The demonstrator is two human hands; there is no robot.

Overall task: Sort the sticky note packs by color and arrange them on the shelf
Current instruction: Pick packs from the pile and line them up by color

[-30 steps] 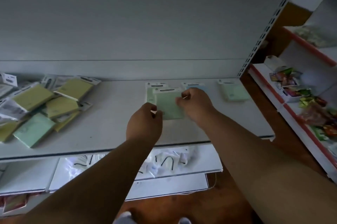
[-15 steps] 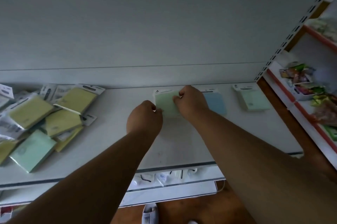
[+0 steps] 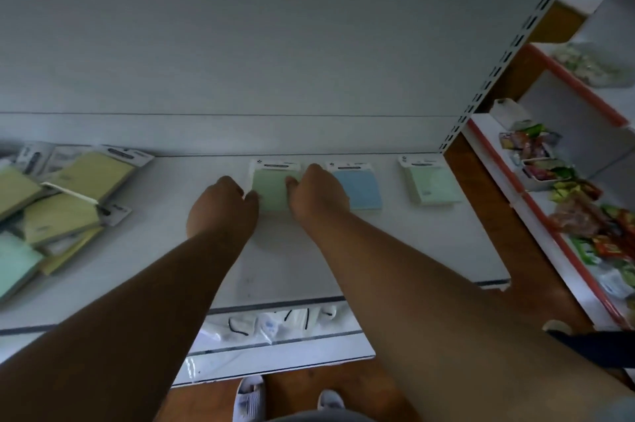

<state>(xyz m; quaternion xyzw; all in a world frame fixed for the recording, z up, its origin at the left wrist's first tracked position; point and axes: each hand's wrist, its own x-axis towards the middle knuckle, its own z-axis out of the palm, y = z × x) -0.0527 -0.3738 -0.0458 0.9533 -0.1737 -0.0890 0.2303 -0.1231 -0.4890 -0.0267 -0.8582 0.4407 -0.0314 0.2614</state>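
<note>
Both hands reach over a white shelf (image 3: 395,249) and close on a green pack of sticky notes (image 3: 273,189) from either side: the left hand (image 3: 221,208), fingers curled, meets the pack's left edge, and the right hand (image 3: 318,193) covers its right edge with the thumb on the green face. The pack lies flat near the back of the shelf, its white header card toward the rear wall. Just beside the right hand lies a blue pack (image 3: 357,187), partly hidden by the knuckles, and farther right, apart from it, a paler green pack (image 3: 431,182) sits near the shelf's end. At the far left a loose heap of packs (image 3: 65,205) overlaps at odd angles, most of them yellow, with one green pack (image 3: 15,263) at the near corner. Below the shelf's front edge, a lower shelf (image 3: 275,356) holds clear-wrapped items with black shapes, too blurred to identify. To the right, a neighbouring rack with red-edged shelves (image 3: 570,77) carries bright packets. Two pale shoes (image 3: 249,401) show on the brown floor.
</note>
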